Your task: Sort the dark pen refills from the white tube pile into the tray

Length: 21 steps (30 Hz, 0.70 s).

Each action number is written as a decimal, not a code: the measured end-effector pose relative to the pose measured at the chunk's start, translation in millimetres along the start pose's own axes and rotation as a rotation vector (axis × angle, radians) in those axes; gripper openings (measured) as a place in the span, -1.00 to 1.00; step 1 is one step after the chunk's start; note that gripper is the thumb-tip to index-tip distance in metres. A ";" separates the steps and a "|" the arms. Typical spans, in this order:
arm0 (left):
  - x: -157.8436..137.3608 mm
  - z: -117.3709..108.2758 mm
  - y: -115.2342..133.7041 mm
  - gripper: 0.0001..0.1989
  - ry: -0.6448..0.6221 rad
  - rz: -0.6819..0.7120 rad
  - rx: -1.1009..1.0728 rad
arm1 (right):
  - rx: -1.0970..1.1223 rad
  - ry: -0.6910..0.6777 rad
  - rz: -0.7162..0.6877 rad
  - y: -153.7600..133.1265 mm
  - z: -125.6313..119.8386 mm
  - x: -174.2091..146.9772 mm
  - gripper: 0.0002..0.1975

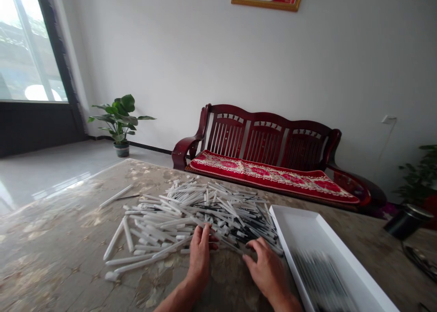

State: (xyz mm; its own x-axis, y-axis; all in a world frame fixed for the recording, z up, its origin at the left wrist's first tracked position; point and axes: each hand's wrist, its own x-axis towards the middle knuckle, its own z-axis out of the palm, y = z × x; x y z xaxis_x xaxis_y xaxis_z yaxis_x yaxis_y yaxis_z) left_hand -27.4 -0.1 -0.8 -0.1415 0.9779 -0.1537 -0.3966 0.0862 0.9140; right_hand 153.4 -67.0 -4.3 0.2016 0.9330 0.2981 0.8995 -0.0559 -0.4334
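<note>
A wide heap of white pen-like tubes (157, 221) lies on the table, with thin dark rods (251, 225) mixed in toward its right side. My left hand (199, 253) is at the heap's near edge, fingers stretched forward and slightly bent, touching or just over the tubes. To its right, my right hand (266, 268) has its thumb and curved fingers apart beside the dark rods. One slim tube (232, 245) lies between the two hands; no firm grip on it shows. Right of my right hand is a white box (336, 241) holding a blurred row of slender pen-like sticks (322, 278).
The patterned tablecloth (78, 239) covers the table. A black cup (406, 222) and a dark cable (418, 259) are at the right. Beyond the table stands a dark red wooden bench (266, 136) with a red floral cover; a potted plant (119, 118) stands at left.
</note>
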 end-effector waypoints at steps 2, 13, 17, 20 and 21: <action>0.3 0.4 0.4 -0.59 -0.005 -0.005 -0.005 | -0.017 -0.017 -0.005 0.9 5.6 -1.3 -0.91; 13.8 0.4 -7.0 -0.54 -0.138 -0.175 -0.194 | 0.559 0.070 0.215 16.0 28.8 5.0 -0.49; 10.9 1.8 -8.7 -0.46 -0.220 -0.196 -0.118 | 0.598 0.104 0.183 5.4 34.0 0.3 -0.46; 8.4 3.3 -7.5 -0.46 -0.254 -0.199 -0.120 | 0.635 0.113 0.161 0.0 36.5 -1.3 -0.47; 7.9 3.8 -7.1 -0.47 -0.255 -0.201 -0.134 | 0.647 0.102 0.173 -0.2 37.3 -1.1 -0.47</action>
State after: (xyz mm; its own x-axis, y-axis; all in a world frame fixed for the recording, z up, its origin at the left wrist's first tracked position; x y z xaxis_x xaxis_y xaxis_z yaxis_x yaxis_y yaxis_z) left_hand -22.2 7.7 -7.1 0.1758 0.9614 -0.2118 -0.5112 0.2731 0.8149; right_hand 138.5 -54.8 -36.2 0.3859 0.8899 0.2434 0.4439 0.0522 -0.8946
